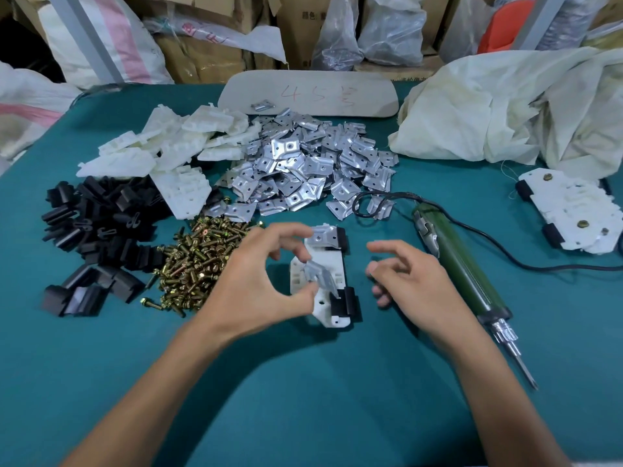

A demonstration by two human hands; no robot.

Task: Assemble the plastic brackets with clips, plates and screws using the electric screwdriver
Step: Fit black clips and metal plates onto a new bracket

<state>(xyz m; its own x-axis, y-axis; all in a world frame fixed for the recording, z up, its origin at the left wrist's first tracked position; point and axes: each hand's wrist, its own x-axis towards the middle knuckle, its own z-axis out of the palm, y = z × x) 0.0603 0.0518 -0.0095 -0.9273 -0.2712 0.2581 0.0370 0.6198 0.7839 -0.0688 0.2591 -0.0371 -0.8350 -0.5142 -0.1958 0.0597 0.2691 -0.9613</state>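
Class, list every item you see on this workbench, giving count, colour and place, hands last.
bracket: one, white, table centre, with two black clips
loose plate: one, silver, over the bracket
spare brackets: pile, white, far left
plates: pile, silver, far centre
clips: pile, black, left
screws: pile, brass, left of bracket
electric screwdriver: one, green, lying right
finished brackets: stack, white, far right
board: one, beige, far edge
cloth: one, cream, far right
table: one, teal
left hand: pinches loose plate
right hand: empty, fingers loosely curled
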